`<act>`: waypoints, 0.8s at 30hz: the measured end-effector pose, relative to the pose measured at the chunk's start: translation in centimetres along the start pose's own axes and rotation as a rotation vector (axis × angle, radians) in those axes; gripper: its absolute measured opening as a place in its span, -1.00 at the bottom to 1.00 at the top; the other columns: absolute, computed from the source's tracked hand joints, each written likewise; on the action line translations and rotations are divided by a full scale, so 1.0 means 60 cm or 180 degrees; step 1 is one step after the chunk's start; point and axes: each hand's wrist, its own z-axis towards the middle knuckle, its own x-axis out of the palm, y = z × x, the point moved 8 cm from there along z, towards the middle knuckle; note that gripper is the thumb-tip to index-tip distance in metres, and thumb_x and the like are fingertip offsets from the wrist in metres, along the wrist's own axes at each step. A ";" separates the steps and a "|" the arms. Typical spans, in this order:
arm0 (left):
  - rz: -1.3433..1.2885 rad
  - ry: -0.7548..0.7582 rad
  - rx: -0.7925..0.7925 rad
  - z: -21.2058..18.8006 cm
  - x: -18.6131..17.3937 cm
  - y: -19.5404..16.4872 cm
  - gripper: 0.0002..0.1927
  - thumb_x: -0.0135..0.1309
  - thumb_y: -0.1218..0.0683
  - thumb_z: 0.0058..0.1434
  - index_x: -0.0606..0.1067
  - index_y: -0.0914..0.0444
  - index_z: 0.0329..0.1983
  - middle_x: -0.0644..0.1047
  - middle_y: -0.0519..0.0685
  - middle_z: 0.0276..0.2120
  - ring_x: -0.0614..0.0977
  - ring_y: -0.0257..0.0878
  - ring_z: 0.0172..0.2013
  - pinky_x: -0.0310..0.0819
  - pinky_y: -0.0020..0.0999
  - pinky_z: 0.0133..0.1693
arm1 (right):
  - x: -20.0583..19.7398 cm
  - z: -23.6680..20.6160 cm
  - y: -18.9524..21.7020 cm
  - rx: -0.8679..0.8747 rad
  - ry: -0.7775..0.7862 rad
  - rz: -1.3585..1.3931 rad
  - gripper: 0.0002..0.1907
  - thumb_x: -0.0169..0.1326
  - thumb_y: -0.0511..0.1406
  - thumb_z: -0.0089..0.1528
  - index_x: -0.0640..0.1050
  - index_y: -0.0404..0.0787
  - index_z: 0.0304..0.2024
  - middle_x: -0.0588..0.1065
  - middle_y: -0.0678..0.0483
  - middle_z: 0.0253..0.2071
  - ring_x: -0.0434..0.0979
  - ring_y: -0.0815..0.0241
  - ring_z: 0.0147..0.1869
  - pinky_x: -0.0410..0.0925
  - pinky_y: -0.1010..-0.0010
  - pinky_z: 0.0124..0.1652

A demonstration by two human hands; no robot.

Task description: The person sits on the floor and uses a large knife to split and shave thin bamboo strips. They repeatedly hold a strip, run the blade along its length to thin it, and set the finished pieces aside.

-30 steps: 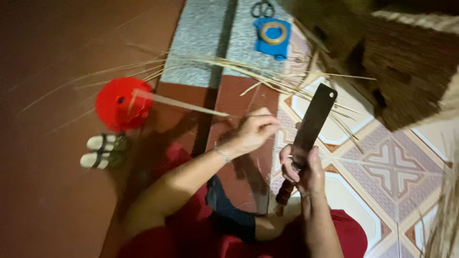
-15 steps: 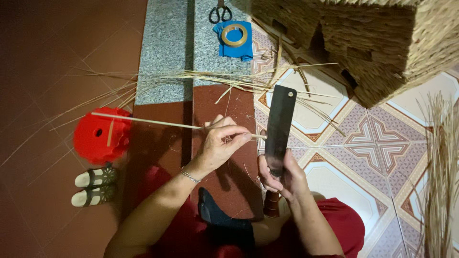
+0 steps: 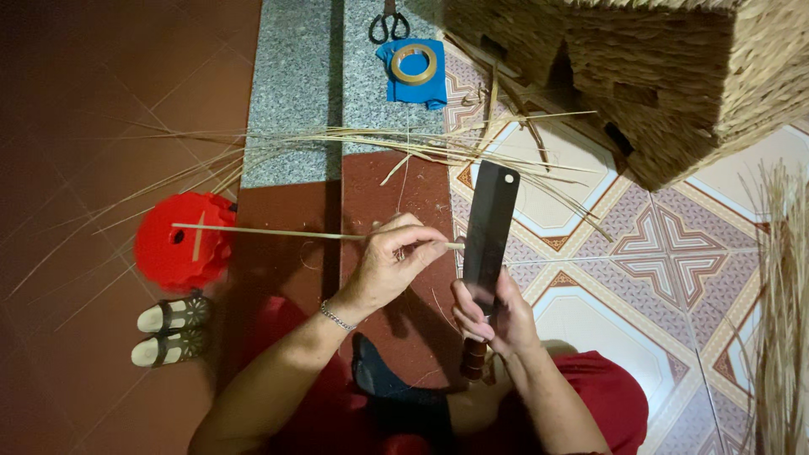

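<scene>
My left hand point(image 3: 394, 257) pinches a long thin pale strip point(image 3: 270, 233) that runs level out to the left, over a red plastic stool point(image 3: 180, 240). The strip's right end meets the dark flat blade of a big knife point(image 3: 491, 227). My right hand point(image 3: 491, 316) grips that knife by its lower blade and wooden handle, with the blade pointing away from me. Both hands are close together above my lap, over the dark red step.
A loose bundle of dry fibre strips point(image 3: 404, 143) lies across the grey stone step. Beyond it are a blue cloth with a tape ring point(image 3: 413, 66) and scissors point(image 3: 388, 25). Woven baskets point(image 3: 640, 76) stand at top right, sandals point(image 3: 168, 329) at left, more fibres point(image 3: 784, 320) at right.
The view has shifted, so everything sits lower and further right in frame. The knife blade has turned more upright, and my left hand keeps hold of the strip against the blade.
</scene>
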 end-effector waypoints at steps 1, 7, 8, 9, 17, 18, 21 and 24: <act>-0.0080 0.0027 0.0033 0.000 0.001 -0.002 -0.92 0.22 0.19 0.30 0.62 0.31 -0.18 0.53 -0.09 -0.37 0.52 -0.38 -0.37 0.41 -0.45 -0.32 | -0.002 0.000 -0.005 0.0115 -0.0089 0.0027 -0.33 -0.20 0.16 0.35 0.26 -0.05 0.35 0.21 0.15 -0.57 0.12 0.40 -0.68 0.08 0.57 -0.65; -0.0111 0.0171 -0.0045 -0.001 0.004 -0.001 -0.92 0.21 0.19 0.31 0.62 0.33 -0.20 0.55 -0.10 -0.38 0.55 -0.38 -0.37 0.44 -0.47 -0.32 | 0.002 0.001 -0.008 0.0289 0.0055 0.0264 -0.33 -0.21 0.17 0.41 0.23 -0.12 0.35 0.22 0.13 -0.52 0.13 0.39 -0.64 0.07 0.58 -0.63; -0.0089 0.0165 -0.0057 -0.002 0.003 -0.002 -0.91 0.21 0.19 0.31 0.61 0.33 -0.21 0.55 -0.10 -0.38 0.55 -0.38 -0.37 0.43 -0.47 -0.32 | 0.003 0.000 -0.007 0.0238 0.0137 0.0271 -0.36 -0.20 0.16 0.42 0.25 -0.12 0.32 0.22 0.12 -0.51 0.13 0.38 -0.62 0.08 0.57 -0.61; -0.0127 0.0180 -0.0072 -0.003 0.003 -0.003 -0.91 0.20 0.19 0.31 0.61 0.33 -0.21 0.55 -0.10 -0.38 0.56 -0.38 -0.36 0.44 -0.47 -0.31 | 0.004 0.000 -0.006 0.0189 0.0219 0.0277 -0.40 -0.19 0.16 0.44 0.26 -0.11 0.28 0.23 0.11 -0.49 0.14 0.37 -0.61 0.08 0.56 -0.60; -0.0059 0.0239 -0.0244 -0.006 0.008 -0.002 -0.91 0.21 0.18 0.30 0.62 0.33 -0.23 0.55 -0.09 -0.40 0.56 -0.38 -0.39 0.43 -0.47 -0.35 | 0.001 -0.008 -0.011 0.0194 0.0258 0.0349 -0.44 -0.13 0.14 0.40 0.28 -0.06 0.23 0.23 0.12 -0.49 0.16 0.38 -0.61 0.10 0.57 -0.60; -0.0065 0.0234 -0.0218 -0.007 0.008 -0.004 -0.91 0.21 0.18 0.30 0.61 0.33 -0.23 0.55 -0.09 -0.40 0.56 -0.38 -0.38 0.44 -0.47 -0.34 | 0.002 -0.008 -0.010 0.0171 0.0271 0.0317 -0.44 -0.12 0.14 0.41 0.28 -0.07 0.24 0.23 0.11 -0.48 0.16 0.38 -0.60 0.11 0.56 -0.59; -0.0078 0.0234 -0.0172 -0.008 0.007 -0.006 -0.91 0.21 0.18 0.30 0.61 0.33 -0.23 0.56 -0.09 -0.39 0.58 -0.37 -0.37 0.46 -0.47 -0.32 | 0.004 -0.009 -0.008 0.0122 0.0265 0.0234 -0.42 -0.10 0.13 0.41 0.27 -0.07 0.29 0.23 0.12 -0.49 0.16 0.38 -0.61 0.12 0.56 -0.60; -0.0057 0.0254 -0.0195 -0.010 0.007 -0.004 -0.91 0.21 0.18 0.30 0.61 0.33 -0.24 0.56 -0.08 -0.40 0.58 -0.37 -0.37 0.45 -0.45 -0.32 | 0.006 -0.009 -0.008 0.0127 0.0266 0.0205 -0.38 -0.09 0.12 0.40 0.26 -0.07 0.35 0.24 0.12 -0.50 0.16 0.39 -0.62 0.12 0.57 -0.60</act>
